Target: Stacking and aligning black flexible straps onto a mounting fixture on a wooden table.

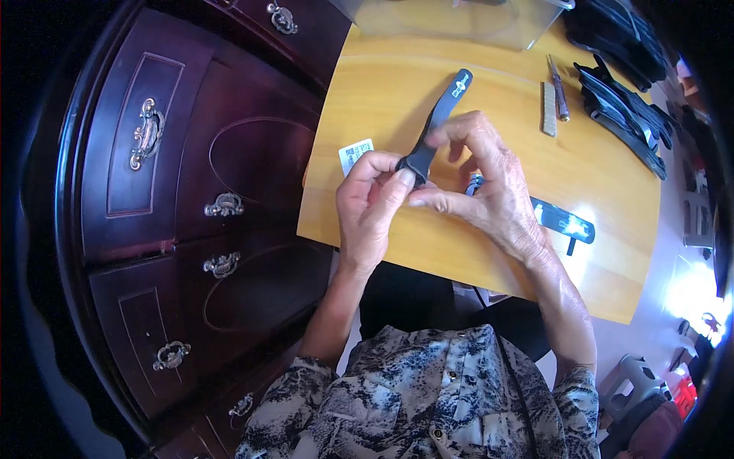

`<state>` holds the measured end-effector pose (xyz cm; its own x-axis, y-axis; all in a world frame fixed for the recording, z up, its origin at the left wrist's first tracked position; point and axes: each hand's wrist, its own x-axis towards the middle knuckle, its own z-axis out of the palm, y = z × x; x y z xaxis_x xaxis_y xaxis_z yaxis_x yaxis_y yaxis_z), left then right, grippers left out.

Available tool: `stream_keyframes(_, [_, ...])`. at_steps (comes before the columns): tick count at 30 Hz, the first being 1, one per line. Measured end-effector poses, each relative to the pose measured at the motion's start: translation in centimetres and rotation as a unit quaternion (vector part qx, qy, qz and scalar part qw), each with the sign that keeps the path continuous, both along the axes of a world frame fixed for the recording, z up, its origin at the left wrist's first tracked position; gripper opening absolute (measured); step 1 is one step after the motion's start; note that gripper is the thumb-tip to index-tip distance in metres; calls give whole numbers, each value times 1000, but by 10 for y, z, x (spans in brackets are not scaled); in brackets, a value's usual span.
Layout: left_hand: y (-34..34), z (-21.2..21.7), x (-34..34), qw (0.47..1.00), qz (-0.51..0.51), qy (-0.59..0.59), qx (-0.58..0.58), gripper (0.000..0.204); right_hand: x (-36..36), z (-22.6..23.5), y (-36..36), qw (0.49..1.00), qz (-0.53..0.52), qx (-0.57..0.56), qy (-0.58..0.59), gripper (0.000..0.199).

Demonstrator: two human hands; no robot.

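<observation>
Both hands are meeting above the middle of the wooden tabletop (382, 99), working on a black strap (440, 115). The left hand (367, 203) is curling its fingers in, thumb and forefinger pinching the strap's lower end. The right hand (489, 183) is closing on the same end from the other side, its thumb lying along the underside and its fingertips pressing on the strap just above; the strap's free end is slanting up and away toward the far edge. A second black strap piece (566, 224) is lying flat near the right edge, partly hidden by the right wrist. Toward the far right corner a small screwdriver (558, 88) and a pale comb-like bar (549, 109) are resting side by side, with a heap of black straps (623, 111) just beyond them. A clear plastic box (459, 19) is sitting at the far edge, and a small white label (355, 155) is lying by the left edge, beside a dark wooden cabinet (191, 191)
</observation>
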<state>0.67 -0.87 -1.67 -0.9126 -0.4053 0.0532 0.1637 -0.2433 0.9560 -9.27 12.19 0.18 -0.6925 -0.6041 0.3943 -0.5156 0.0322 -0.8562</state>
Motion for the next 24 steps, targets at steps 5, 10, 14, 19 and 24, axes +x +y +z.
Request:
stream_keyframes(5, [8, 2, 0, 1000, -3, 0, 2, 13, 6, -3, 4, 995, 24, -30, -91, 24])
stream_keyframes(10, [23, 3, -3, 999, -9, 8, 39, 10, 7, -2, 4, 998, -45, -44, 0, 8])
stream_keyframes(14, [29, 10, -12, 999, 11, 27, 45, 6, 14, 9, -1, 993, -106, -42, -42, 10])
stream_keyframes(19, [33, 19, -13, 996, 32, 65, 47, 7, 2, 23, -9, 983, -157, -44, -89, 16])
stream_keyframes(24, [47, 32, 7, 997, 25, 65, 21, 8, -45, 34, -9, 968, -238, -69, -20, 26])
